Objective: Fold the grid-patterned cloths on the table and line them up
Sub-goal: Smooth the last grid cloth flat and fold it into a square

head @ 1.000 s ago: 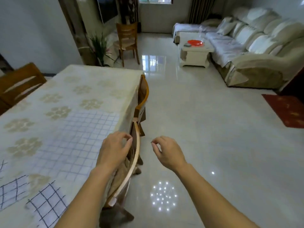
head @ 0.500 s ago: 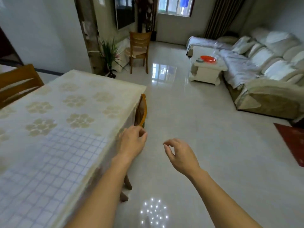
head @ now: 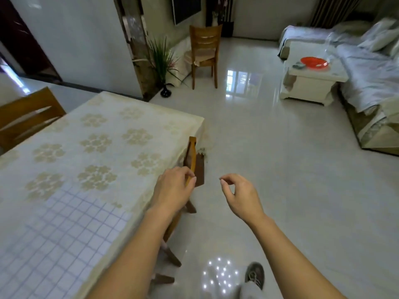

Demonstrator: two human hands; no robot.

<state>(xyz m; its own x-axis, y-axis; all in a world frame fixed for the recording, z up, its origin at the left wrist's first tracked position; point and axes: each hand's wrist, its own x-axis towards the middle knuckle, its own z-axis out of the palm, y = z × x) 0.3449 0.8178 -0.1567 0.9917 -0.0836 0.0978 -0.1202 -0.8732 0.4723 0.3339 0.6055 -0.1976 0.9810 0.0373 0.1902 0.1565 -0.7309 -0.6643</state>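
From the head view, one grid-patterned cloth is in sight. It lies spread flat on the near part of the table, reaching to the table's right edge and running out of the picture at the bottom left. The table wears a cream covering with pale flower clusters.

Two hands are held out in front of the person, apart from each other, and neither touches the cloth. The left hand hangs just past the table's right edge with its fingers loosely curled and nothing visibly in them. It overlaps the top of a chair back in the picture, and I cannot tell whether it touches the wood. The right hand is out over the floor, thumb and forefinger bent toward each other with a gap between them, holding nothing.

Three wooden chairs show: one tucked chair at the table's right side, one left chair at the far left edge, and one far chair by the wall. Beside that far chair stands one plant in a dark vase. One coffee table carries one red plate, next to the sofa. One shoe shows at the bottom.
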